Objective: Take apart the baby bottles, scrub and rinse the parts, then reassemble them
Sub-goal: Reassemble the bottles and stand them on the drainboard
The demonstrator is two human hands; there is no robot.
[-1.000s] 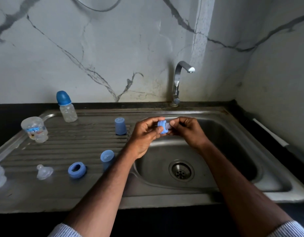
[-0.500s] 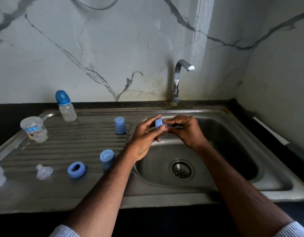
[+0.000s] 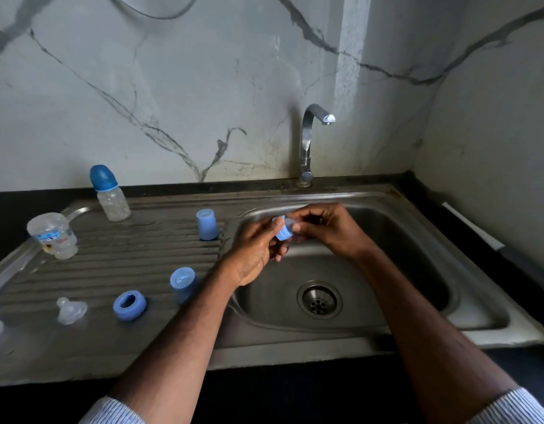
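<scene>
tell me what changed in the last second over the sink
The left hand turned the blue ring on edge, and the right hand is now drawing the clear teat out of it. Both hands kept their hold. The parts on the drainboard stayed put.

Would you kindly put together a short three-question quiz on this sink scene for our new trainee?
1. True or false: water is running from the tap.
2. What do the left hand and right hand hold together above the basin?
3. Which lies between the clear teat and the nearer blue cap on the drainboard: A) blue ring, B) sponge, C) brush?

Key: 1 false; 2 a blue collar ring with a clear teat in it; 3 A.
</scene>
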